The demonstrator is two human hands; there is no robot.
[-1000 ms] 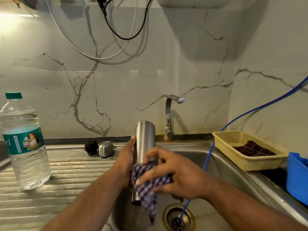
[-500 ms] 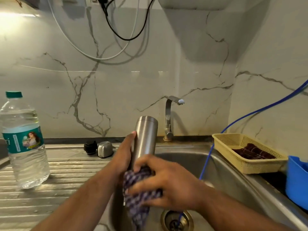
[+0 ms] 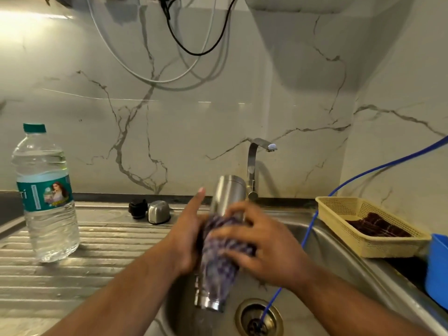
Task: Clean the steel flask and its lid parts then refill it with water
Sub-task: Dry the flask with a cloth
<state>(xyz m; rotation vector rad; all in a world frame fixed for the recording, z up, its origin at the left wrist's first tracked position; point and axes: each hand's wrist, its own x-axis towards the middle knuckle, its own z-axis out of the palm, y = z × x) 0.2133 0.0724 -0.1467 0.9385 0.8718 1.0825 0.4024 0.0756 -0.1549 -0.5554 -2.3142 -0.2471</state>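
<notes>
Over the sink (image 3: 339,263) I hold the steel flask (image 3: 229,190) upside down, its threaded mouth end pointing at the drain (image 3: 258,318). My left hand (image 3: 188,234) grips the flask's left side, with the index finger stretched up along it. My right hand (image 3: 264,246) grips a blue checked cloth (image 3: 218,258) wrapped around the flask's middle. The black inner lid (image 3: 138,209) and the steel cap (image 3: 158,212) stand side by side on the drainboard behind my left hand. A capped plastic water bottle (image 3: 46,197), mostly full, stands at the far left.
The tap (image 3: 253,166) rises just behind the flask, with no water running. A blue hose (image 3: 308,236) runs from the right wall down into the drain. A yellow basket (image 3: 339,214) holding a dark cloth and a blue container (image 3: 438,267) sit at the sink's right edge.
The cloth has slid up the flask under my right hand, and the mouth end now shows below it. My left index finger has straightened.
</notes>
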